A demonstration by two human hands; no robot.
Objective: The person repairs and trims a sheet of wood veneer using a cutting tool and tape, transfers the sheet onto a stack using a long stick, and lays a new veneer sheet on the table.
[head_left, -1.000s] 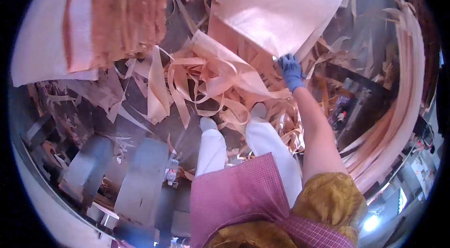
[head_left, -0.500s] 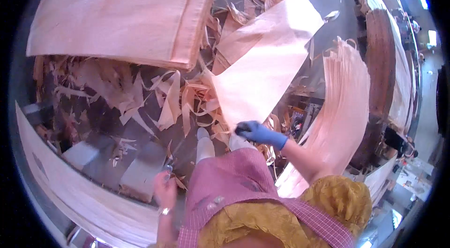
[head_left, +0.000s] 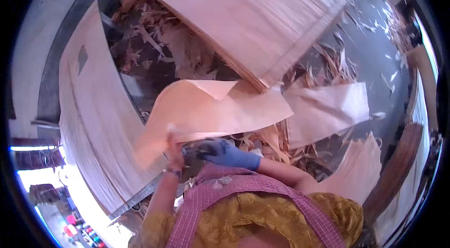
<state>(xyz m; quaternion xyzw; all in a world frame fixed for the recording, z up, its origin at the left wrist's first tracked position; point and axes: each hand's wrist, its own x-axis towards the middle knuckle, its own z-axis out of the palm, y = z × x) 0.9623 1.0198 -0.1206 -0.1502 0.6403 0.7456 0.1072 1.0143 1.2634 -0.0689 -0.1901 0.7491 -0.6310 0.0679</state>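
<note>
A thin, curved sheet of wood veneer (head_left: 220,109) spans the space in front of me, raised and bent at its left end. My left hand (head_left: 175,154), bare with a watch on the wrist, is closed at the sheet's near edge; motion blurs the fingertips. Close beside it, my right hand (head_left: 225,153) wears a blue glove with dark fingertips. Its fingers are curled just below the sheet's edge, and what they hold is hidden. A small dark or metallic item seems to sit between the hands, too blurred to name.
A thick veneer stack (head_left: 253,23) lies ahead, its corner close to the raised sheet. Another veneer piece (head_left: 328,112) rests on scraps to the right. A long pale sheet (head_left: 93,98) stands at left. Shavings (head_left: 337,63) litter the floor; a bundle (head_left: 356,166) sits at right.
My view has turned left. A veneer sheet is now raised and bent across my front. My right hand has moved left, close to my left hand, which is now at the sheet's edge.
</note>
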